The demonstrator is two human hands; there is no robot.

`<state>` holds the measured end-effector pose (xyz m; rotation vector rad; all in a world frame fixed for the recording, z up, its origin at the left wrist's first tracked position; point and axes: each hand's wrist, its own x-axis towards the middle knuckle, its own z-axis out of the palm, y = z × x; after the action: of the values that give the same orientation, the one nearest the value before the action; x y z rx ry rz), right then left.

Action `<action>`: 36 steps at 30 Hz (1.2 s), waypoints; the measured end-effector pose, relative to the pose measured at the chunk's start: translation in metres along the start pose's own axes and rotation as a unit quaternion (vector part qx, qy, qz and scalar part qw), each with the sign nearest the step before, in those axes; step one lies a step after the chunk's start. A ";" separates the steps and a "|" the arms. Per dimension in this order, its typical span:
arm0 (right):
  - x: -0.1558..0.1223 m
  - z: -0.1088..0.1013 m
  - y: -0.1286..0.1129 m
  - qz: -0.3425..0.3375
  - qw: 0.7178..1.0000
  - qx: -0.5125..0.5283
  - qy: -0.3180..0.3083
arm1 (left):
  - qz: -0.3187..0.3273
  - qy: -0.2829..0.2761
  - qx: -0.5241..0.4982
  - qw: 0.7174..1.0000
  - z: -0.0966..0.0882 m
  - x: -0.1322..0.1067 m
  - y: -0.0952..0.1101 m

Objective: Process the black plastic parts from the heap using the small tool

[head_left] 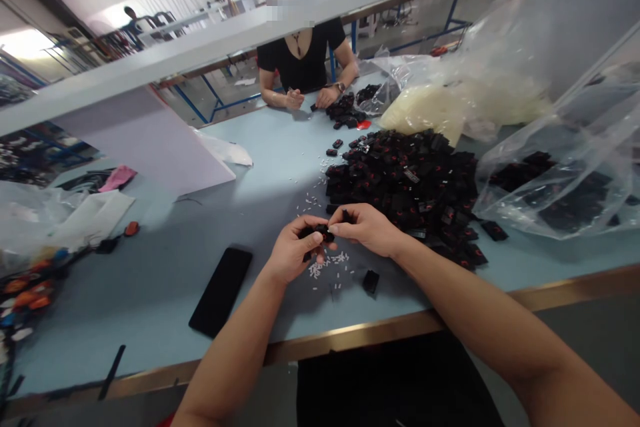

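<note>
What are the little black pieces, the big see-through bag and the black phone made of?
The small black parts look like moulded plastic: dull, matte surfaces, though this view can't prove it. The see-through bag looks like thin plastic film, clear, creased and shiny. The black phone seems glass-fronted, going by its smooth, glossy face.

The small black part between the left hand and right hand is mostly hidden by the fingers, the white bits scattered near them are too small to identify, and the clear plastic bag on the right runs off the frame.
</note>
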<state>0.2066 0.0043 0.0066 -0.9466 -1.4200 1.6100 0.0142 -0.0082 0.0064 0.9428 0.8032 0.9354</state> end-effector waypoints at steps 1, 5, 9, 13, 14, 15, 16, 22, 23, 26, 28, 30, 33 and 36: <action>0.000 0.000 -0.001 -0.002 1.000 -0.002 0.000 | -0.001 0.000 0.000 1.000 0.000 0.000 0.000; -0.001 0.000 -0.002 -0.010 1.000 -0.004 -0.001 | 0.006 -0.005 -0.004 1.000 -0.001 -0.001 -0.001; -0.001 -0.001 -0.003 -0.015 1.000 -0.019 0.001 | 0.007 -0.009 0.006 1.000 0.000 -0.001 0.000; 0.000 0.000 -0.003 -0.029 0.999 -0.037 0.001 | 0.004 0.002 0.018 1.000 0.000 0.000 0.000; 0.000 0.001 -0.003 -0.031 0.999 -0.037 0.001 | 0.003 0.006 0.020 1.000 0.000 -0.001 -0.001; 0.000 0.001 -0.003 -0.031 0.999 -0.034 0.003 | 0.002 0.010 0.024 1.000 -0.001 -0.001 -0.001; 0.000 0.002 -0.003 -0.032 0.999 -0.032 0.005 | 0.003 0.013 0.026 1.000 -0.002 -0.001 -0.001; 0.005 0.004 0.009 -0.068 0.981 -0.177 0.032 | 0.040 0.090 0.007 0.995 -0.008 0.003 0.007; 0.005 0.004 0.012 -0.077 0.969 -0.234 0.018 | 0.045 0.110 -0.003 0.993 -0.009 0.004 0.009; 0.004 0.007 0.018 -0.098 0.907 -0.405 -0.055 | 0.048 0.144 -0.031 0.988 -0.010 0.006 0.012; 0.001 0.011 0.020 -0.102 0.868 -0.478 -0.090 | 0.043 0.142 -0.036 0.988 -0.010 0.006 0.012; -0.002 0.015 0.020 -0.106 0.845 -0.514 -0.104 | 0.038 0.133 -0.033 0.990 -0.009 0.006 0.011; -0.003 0.020 0.020 -0.106 0.822 -0.550 -0.102 | 0.036 0.125 -0.028 0.991 -0.009 0.007 0.009; -0.002 0.023 0.021 -0.094 0.801 -0.584 -0.094 | 0.039 0.125 -0.027 0.991 -0.009 0.008 0.007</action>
<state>0.1851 -0.0085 -0.0123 -1.2185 -2.6247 0.5309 0.0073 0.0038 0.0084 0.8233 0.9520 1.1541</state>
